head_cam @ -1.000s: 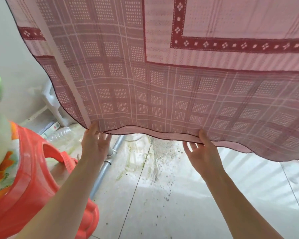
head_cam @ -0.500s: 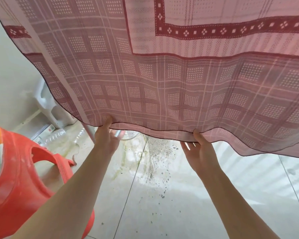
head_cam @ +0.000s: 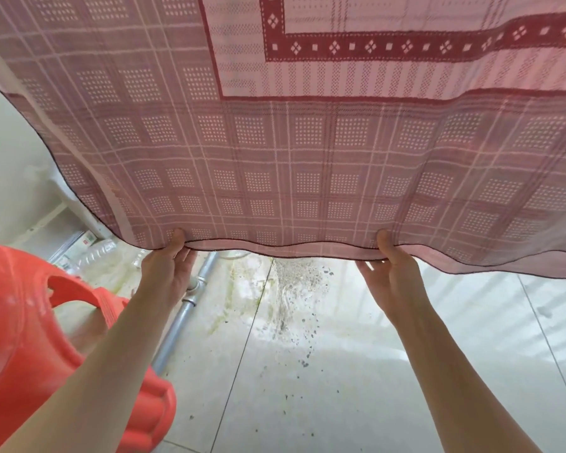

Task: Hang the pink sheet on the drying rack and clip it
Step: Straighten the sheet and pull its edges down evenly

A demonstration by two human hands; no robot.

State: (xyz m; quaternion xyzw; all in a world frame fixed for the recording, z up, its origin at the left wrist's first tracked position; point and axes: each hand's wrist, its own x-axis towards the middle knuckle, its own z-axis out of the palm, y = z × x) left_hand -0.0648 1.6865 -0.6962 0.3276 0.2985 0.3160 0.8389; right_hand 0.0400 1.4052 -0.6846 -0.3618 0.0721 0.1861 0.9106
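Pink sheet point(head_cam: 307, 152) hangs overhead before me, its dark hem sagging between my hands. My left hand point(head_cam: 167, 273) and right hand point(head_cam: 392, 276) each pinch that lower hem, thumb in front, fingers behind the cloth, both grips clamped on it.

Pink sheet point(head_cam: 307, 165) — checked, maroon-banded; stool point(head_cam: 23, 322) — orange-red.

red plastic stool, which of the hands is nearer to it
Left. The left hand grips the pink sheet's hem just up and right of the red plastic stool; the right hand grips the hem far over on the other side.
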